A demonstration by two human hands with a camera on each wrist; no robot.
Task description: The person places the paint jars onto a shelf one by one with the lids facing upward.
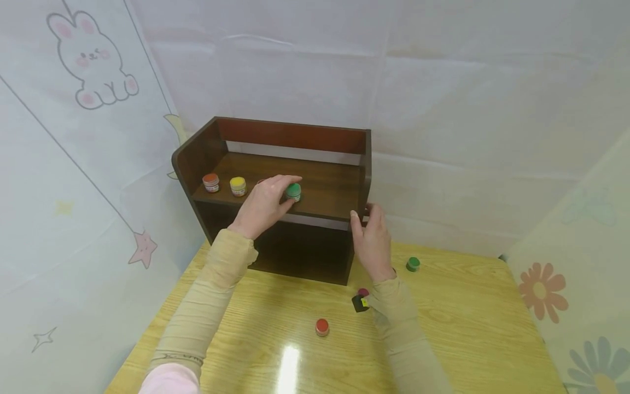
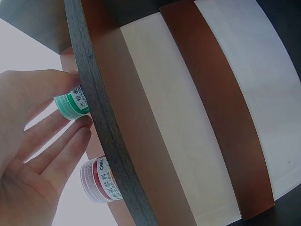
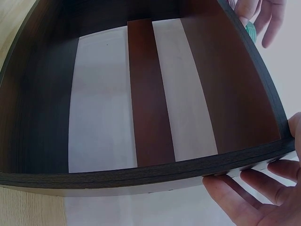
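My left hand [image 1: 264, 203] holds a small paint jar with a green lid [image 1: 293, 191] between thumb and fingers, at the front of the upper board of a dark brown two-tier shelf [image 1: 325, 186]. In the left wrist view the green jar [image 2: 74, 103] stands at the board's edge, beside another clear jar with a red band [image 2: 98, 181]. My right hand [image 1: 372, 241] grips the shelf's right side panel, thumb at the front edge and fingers along the outside. The right wrist view shows those fingers [image 3: 235, 200] against the panel.
Jars with an orange-red lid [image 1: 211, 183] and a yellow lid [image 1: 238, 186] stand at the upper board's left. On the wooden table [image 1: 275, 306] are a red jar [image 1: 322, 327], a green jar [image 1: 413, 264] and a purple-topped jar [image 1: 363, 292] by a black item [image 1: 360, 304].
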